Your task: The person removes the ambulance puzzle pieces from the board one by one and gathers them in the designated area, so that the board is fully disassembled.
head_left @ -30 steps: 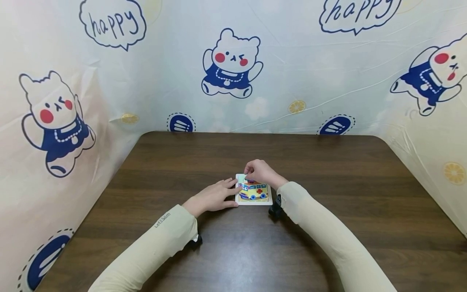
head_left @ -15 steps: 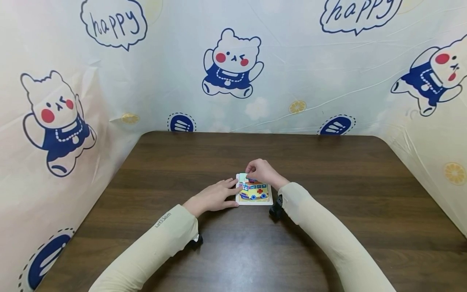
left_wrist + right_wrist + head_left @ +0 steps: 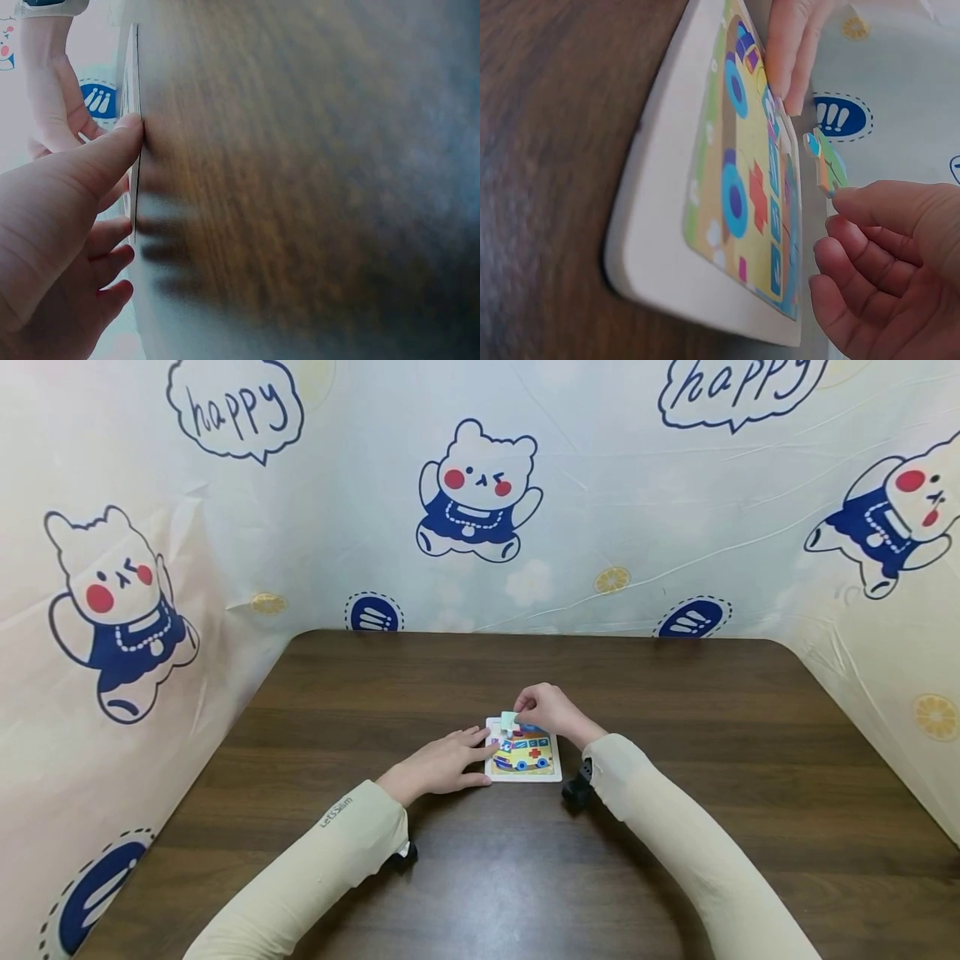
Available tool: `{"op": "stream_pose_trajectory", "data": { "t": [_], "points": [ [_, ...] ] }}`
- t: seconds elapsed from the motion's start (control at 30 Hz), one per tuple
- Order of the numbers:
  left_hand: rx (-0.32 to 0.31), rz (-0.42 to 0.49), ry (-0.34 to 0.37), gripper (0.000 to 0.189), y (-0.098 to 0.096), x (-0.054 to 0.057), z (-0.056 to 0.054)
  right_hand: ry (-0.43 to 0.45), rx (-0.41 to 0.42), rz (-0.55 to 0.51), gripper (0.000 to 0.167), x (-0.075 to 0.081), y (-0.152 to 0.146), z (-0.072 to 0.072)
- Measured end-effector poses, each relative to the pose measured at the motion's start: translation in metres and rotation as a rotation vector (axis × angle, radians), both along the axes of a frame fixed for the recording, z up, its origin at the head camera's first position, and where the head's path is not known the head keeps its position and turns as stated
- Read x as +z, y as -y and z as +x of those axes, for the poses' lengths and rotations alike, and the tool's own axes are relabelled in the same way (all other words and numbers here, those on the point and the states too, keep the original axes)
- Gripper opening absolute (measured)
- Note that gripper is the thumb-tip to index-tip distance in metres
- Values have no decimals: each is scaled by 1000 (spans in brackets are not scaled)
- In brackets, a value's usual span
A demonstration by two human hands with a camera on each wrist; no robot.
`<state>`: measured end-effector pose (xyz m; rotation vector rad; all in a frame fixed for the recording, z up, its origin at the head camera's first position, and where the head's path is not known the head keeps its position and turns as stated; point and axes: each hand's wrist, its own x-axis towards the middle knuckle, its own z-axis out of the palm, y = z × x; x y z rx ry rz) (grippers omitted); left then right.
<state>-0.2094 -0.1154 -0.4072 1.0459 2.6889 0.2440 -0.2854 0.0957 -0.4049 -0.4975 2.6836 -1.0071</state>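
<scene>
White-rimmed board (image 3: pixel 641 247) is lying flat on the brown table (image 3: pixel 480 868), showing a yellow ambulance. Right hand (image 3: pixel 552 710) is pinching a green-and-orange piece (image 3: pixel 830 163), holding it raised clear of the board, near its far edge. Left hand (image 3: pixel 442 765) is resting, fingers spread, touching the board's left edge.
</scene>
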Motion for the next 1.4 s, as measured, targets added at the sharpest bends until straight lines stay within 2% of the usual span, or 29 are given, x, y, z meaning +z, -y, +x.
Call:
{"op": "stream_pose_trajectory", "data": {
  "t": [0.4,0.57,1.0,1.4],
  "points": [
    [2,-10,-6,59,0,-2,-1,-12,-5,-10,9,5,-19,-1],
    [16,-17,1,59,-1,-2,-1,-22,-20,-8,8,7,-30,-1],
    [5,-31,-11,59,0,-3,-1,-22,-69,-18,7,10,-61,0],
    [-5,-22,-12,58,0,0,1,-15,-64,10,7,7,-82,0]
  ]
}}
